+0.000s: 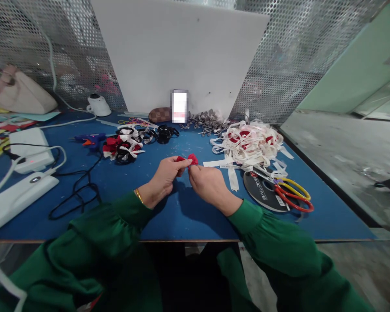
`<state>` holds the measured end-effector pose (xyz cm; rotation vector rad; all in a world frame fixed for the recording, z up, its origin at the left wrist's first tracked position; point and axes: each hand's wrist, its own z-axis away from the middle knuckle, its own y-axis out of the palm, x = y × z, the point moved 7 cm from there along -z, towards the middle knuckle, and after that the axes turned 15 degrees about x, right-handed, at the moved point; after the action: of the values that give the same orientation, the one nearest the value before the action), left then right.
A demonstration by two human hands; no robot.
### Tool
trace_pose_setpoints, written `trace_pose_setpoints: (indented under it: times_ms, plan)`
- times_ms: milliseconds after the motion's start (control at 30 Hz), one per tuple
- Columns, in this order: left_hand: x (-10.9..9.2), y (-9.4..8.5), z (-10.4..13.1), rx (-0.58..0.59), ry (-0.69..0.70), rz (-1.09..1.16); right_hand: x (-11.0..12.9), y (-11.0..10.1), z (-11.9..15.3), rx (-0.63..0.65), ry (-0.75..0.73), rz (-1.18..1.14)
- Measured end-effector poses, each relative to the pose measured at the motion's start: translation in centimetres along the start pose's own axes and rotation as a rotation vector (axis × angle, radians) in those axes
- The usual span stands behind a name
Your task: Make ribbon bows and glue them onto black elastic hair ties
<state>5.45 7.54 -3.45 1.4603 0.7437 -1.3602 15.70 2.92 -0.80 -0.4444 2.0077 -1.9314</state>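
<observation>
Both hands meet over the middle of the blue table, pinching a small red fabric bow (192, 159). Thumb and fingers of my left hand (165, 178) close on its left side. My right hand (208, 183) grips it from below and to the right, with fingers curled in. Part of the bow is hidden behind the fingers, so its full shape does not show. Left of my hands lies a pile of red, white and black bows (123, 145). To the right is a tangled heap of white and red ribbon (245, 141).
Scissors with red and yellow handles (292, 195) rest on a black ribbon reel (261, 193). A blue glue gun (90, 139) with a black cord lies at left, near white power strips (24, 197). At the back stand a lit phone (179, 106) and a white cup (98, 106).
</observation>
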Motion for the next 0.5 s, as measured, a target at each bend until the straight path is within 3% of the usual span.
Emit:
trace_pose_setpoints:
  times_ms: [500]
  plan:
    - [1.2, -0.3, -0.4, -0.011, -0.122, 0.123, 0.9, 0.8, -0.1, 0.041, -0.045, -0.019]
